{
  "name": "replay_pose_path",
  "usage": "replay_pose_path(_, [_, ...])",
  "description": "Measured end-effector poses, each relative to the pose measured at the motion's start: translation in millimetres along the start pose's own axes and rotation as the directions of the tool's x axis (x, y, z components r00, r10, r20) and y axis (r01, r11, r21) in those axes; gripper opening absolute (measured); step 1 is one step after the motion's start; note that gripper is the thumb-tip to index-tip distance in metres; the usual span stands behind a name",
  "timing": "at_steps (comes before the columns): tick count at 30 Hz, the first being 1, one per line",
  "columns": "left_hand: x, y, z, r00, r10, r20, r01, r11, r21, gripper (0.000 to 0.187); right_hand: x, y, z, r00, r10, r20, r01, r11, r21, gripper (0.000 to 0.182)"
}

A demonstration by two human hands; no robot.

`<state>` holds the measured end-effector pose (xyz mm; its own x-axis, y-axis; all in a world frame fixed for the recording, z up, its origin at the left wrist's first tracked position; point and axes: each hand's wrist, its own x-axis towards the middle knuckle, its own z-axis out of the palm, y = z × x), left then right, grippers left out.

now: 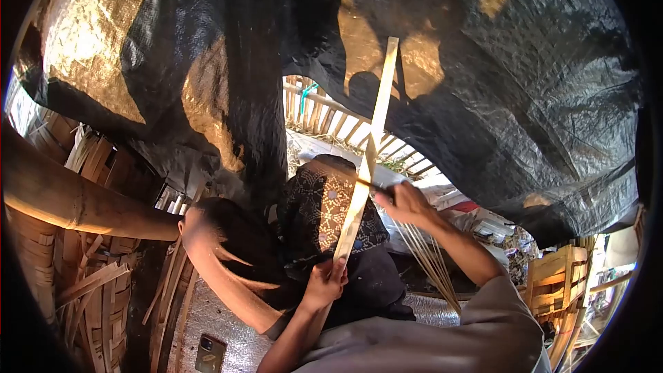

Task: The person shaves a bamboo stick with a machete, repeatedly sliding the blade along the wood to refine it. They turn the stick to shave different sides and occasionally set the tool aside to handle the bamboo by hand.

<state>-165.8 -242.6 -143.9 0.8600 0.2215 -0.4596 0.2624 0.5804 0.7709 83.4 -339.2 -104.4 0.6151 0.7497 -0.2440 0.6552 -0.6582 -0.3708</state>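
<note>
My left hand (pixel 324 284) is closed round the lower end of a long, pale bamboo strip (pixel 386 86), which slants up and away from me. My right hand (pixel 406 202) grips the dark handle of a knife, and its blade (pixel 338 170), smeared by motion, lies across the strip about halfway along. Near the blade the strip's edge looks uneven, as if split. Behind the strip is a dark patterned cloth (pixel 335 211) over my lap. Several thin bamboo slivers (pixel 431 259) fan out below my right forearm.
A black tarpaulin (pixel 525 83) hangs in front and overhead. At the left are a thick bamboo pole (pixel 83 200) and woven bamboo (pixel 34 255). A phone (pixel 210 354) lies on the floor at lower left. A slatted bamboo fence (pixel 345 124) shows beyond, and a wooden crate (pixel 558 273) stands at right.
</note>
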Motion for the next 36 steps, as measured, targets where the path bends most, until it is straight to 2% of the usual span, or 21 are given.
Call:
replay_pose_path(2, [-1, 0, -2, 1.000, -0.013, -0.007, 0.013, 1.000, 0.002, 0.040, -21, -22, 3, 0.977, -0.156, 0.144, 0.177, 0.973, -0.148, 0.077])
replay_pose_path(4, [-2, -1, 0, 0.999, -0.038, -0.002, 0.038, 0.999, 0.007, 0.040, -29, -43, -2, 0.948, -0.253, 0.193, 0.313, 0.842, -0.439, 0.068])
replay_pose_path(6, [-3, 2, 1, 0.999, 0.004, -0.031, -0.002, 0.999, 0.049, 0.040, -15, -33, -17, 0.948, -0.300, 0.108, 0.314, 0.817, -0.483, 0.080])
replay_pose_path(7, [-2, -5, 1, 0.994, 0.098, -0.041, -0.095, 0.993, 0.068, 0.040, 4, -24, -29, 0.990, -0.139, -0.020, 0.118, 0.905, -0.410, 0.077])
replay_pose_path(8, [0, -8, 2, 0.995, 0.094, -0.039, -0.092, 0.993, 0.071, 0.040, 25, -11, -38, 0.990, 0.041, -0.132, -0.080, 0.948, -0.309, 0.074])
replay_pose_path(10, [2, -9, 3, 0.990, 0.105, -0.091, -0.096, 0.991, 0.098, 0.039, 64, 39, -32, 0.881, 0.015, -0.472, -0.123, 0.973, -0.197, 0.065])
replay_pose_path(12, [-2, 5, 1, 0.998, 0.046, -0.053, -0.042, 0.997, 0.072, 0.038, 57, 16, -48, 0.965, 0.133, -0.227, -0.156, 0.984, -0.087, 0.060])
replay_pose_path(13, [-3, 8, 2, 0.999, -0.030, -0.021, 0.030, 0.999, 0.022, 0.038, 55, 14, -39, 0.952, 0.115, -0.282, -0.152, 0.982, -0.115, 0.059])
replay_pose_path(18, [-2, 5, 1, 0.998, -0.059, -0.010, 0.058, 0.996, -0.073, 0.038, 17, -7, -21, 0.997, 0.023, 0.070, -0.023, 1.000, 0.000, 0.058])
replay_pose_path(20, [-6, 7, 1, 0.998, -0.069, -0.001, 0.069, 0.995, -0.066, 0.038, -1, -16, -5, 0.996, -0.080, 0.050, 0.086, 0.988, -0.132, 0.066])
replay_pose_path(21, [-6, 9, 1, 0.997, -0.081, -0.002, 0.081, 0.993, -0.080, 0.038, -6, -13, 6, 0.976, -0.201, 0.081, 0.206, 0.977, -0.061, 0.076])
replay_pose_path(22, [-5, 11, 1, 0.996, -0.090, 0.000, 0.089, 0.992, -0.093, 0.037, -13, -32, -10, 0.968, -0.165, 0.189, 0.189, 0.975, -0.117, 0.081])
replay_pose_path(24, [-3, 6, 0, 0.999, -0.050, -0.005, 0.050, 0.998, -0.024, 0.038, -8, -59, -40, 0.943, -0.042, 0.330, 0.188, 0.886, -0.423, 0.062])
replay_pose_path(26, [-2, 2, 0, 1.000, -0.017, -0.010, 0.017, 0.999, 0.040, 0.039, 23, -24, -47, 0.979, -0.016, 0.202, 0.096, 0.915, -0.393, 0.076])
replay_pose_path(27, [-1, 1, 2, 0.996, 0.073, -0.046, -0.065, 0.986, 0.156, 0.039, 52, 17, -40, 0.997, -0.061, -0.043, 0.045, 0.952, -0.304, 0.069])
replay_pose_path(28, [0, 1, 4, 0.983, 0.170, -0.069, -0.146, 0.952, 0.270, 0.039, 72, 46, -34, 0.953, -0.080, -0.293, 0.018, 0.978, -0.207, 0.061])
replay_pose_path(30, [4, 4, 7, 0.992, 0.114, -0.058, -0.100, 0.975, 0.198, 0.038, 60, 18, -50, 0.989, 0.066, -0.130, -0.092, 0.975, -0.203, 0.047])
replay_pose_path(31, [3, 2, 5, 0.994, 0.094, -0.059, -0.082, 0.980, 0.179, 0.038, 61, 22, -48, 0.989, 0.069, -0.129, -0.094, 0.975, -0.200, 0.043])
replay_pose_path(32, [1, -1, 4, 0.996, 0.067, -0.065, -0.057, 0.987, 0.152, 0.038, 54, 24, -44, 0.962, -0.070, -0.265, -0.007, 0.961, -0.278, 0.044])
replay_pose_path(34, [-2, 0, 2, 0.997, 0.063, -0.049, -0.056, 0.988, 0.142, 0.039, 43, 11, -51, 0.994, -0.018, -0.106, -0.006, 0.975, -0.222, 0.051])
replay_pose_path(36, [-5, 1, 2, 1.000, -0.012, -0.013, 0.013, 0.998, 0.055, 0.040, 19, -11, -47, 0.994, -0.105, 0.027, 0.108, 0.977, -0.185, 0.065])
